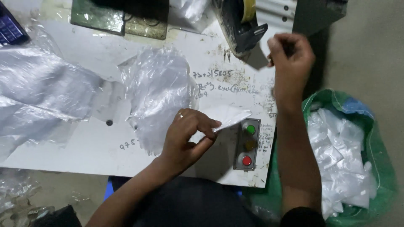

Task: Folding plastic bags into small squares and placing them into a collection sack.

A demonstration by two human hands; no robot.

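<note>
Left hand (185,134) pinches small white packet (225,117) on white table (84,147); right hand (290,54) at tape dispenser (242,25).

Packet: flat, white, thin and slightly creased; long axis runs from 8 o'clock up to 2 o'clock, free tip pointing to 2 o'clock, lying near table's right edge just above the button box (247,144). Left thumb and forefinger pressed together on its lower end. Right fingers curled closed, apparently nipping a piece of tape; contact unclear. Clear plastic bags (158,90) at 10 o'clock of left hand. Green sack (378,151) of white packets at 3 o'clock.

White table (105,54) under plastic bags (158,90)
</note>
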